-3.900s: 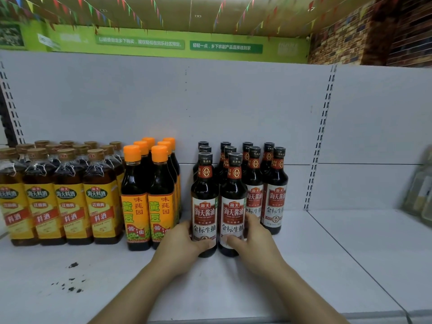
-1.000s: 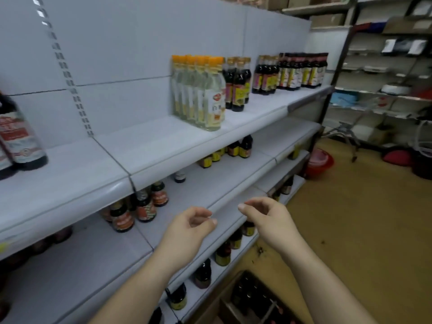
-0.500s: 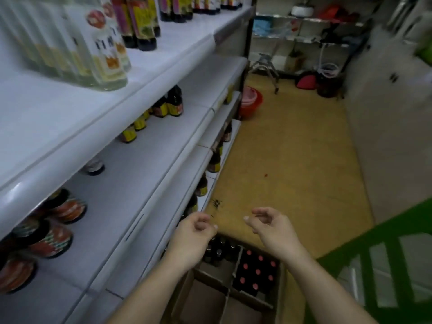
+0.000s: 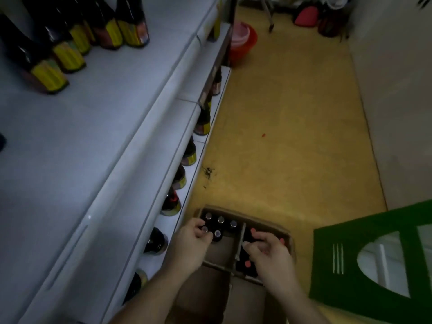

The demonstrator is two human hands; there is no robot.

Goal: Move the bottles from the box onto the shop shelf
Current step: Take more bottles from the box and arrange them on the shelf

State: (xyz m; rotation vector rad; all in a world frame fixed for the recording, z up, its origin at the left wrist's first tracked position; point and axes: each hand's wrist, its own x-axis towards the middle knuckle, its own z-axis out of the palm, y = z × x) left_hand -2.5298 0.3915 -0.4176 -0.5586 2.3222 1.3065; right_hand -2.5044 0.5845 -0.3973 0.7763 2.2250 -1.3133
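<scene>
A brown cardboard box stands open on the floor beside the shelf unit. A divider splits it. Its left half holds several dark bottles with silver caps; its right half holds dark bottles with red caps. My left hand is down in the left half, fingers curled at the cap of one silver-capped bottle. My right hand hovers over the red-capped bottles with its fingers bent and spread; I cannot tell whether it grips one. The white shop shelf runs along the left.
Dark bottles with yellow labels stand at the back of the upper shelf, and more bottles line the lower shelves. A green panel leans at the right. A red bucket sits on the yellow floor farther down the aisle.
My view has tipped from the shelf down to the floor box. Both hands have dropped from mid-air into the box, the left onto the silver caps, the right over the red caps.
</scene>
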